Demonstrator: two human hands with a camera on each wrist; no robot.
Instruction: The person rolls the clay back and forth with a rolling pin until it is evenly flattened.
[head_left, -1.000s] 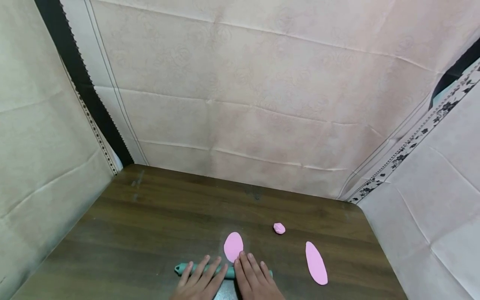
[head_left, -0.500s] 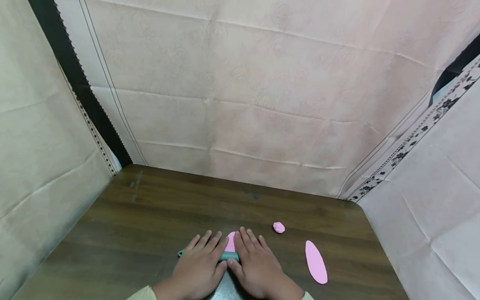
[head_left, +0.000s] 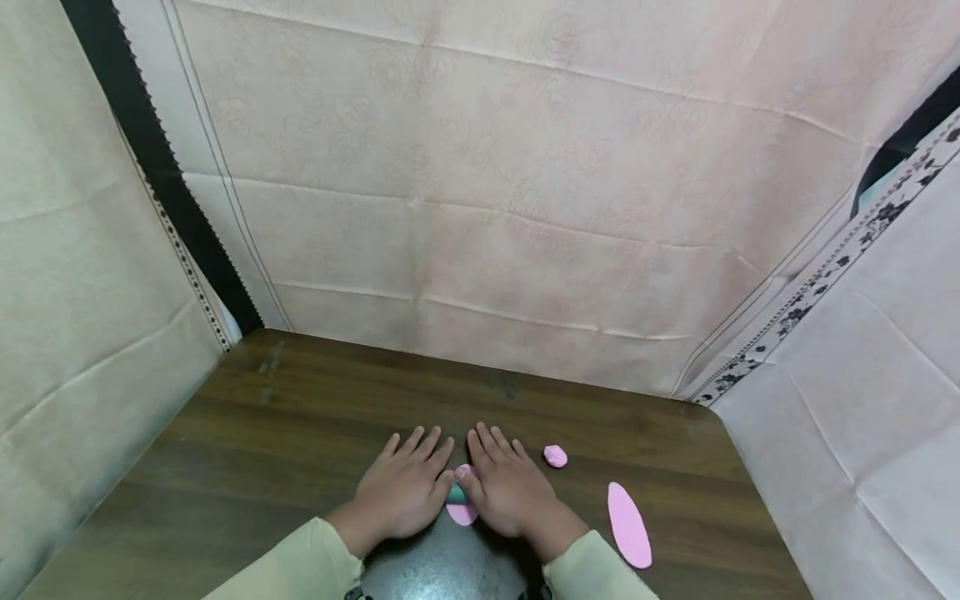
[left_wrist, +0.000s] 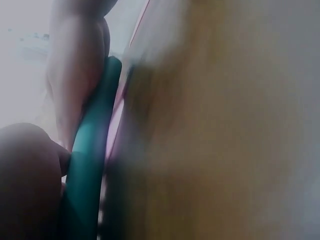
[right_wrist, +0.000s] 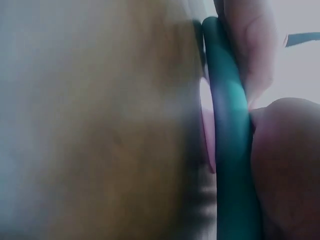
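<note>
Both hands lie flat on a green rolling pin (head_left: 457, 493), fingers straight and pointing away. My left hand (head_left: 406, 487) presses its left part and my right hand (head_left: 511, 487) its right part, so only a short middle stretch shows between the thumbs. Beneath the pin is a flat pink oval of clay (head_left: 461, 514), its ends peeking out in front and behind. In the left wrist view the pin (left_wrist: 92, 150) runs under the palm; the right wrist view shows the pin (right_wrist: 232, 130) resting on the pink clay (right_wrist: 207, 120).
A small pink lump (head_left: 555, 456) sits right of the right hand. Farther right lies a long flat pink oval (head_left: 629, 525). The brown wooden table (head_left: 315, 417) is bounded by pale cloth walls (head_left: 487, 208). A dark grey rounded surface (head_left: 442, 567) is at the near edge.
Both hands have rolled the green pin forward, away from the body, over the pink oval. More of the sleeves shows now. The other pink pieces have stayed put.
</note>
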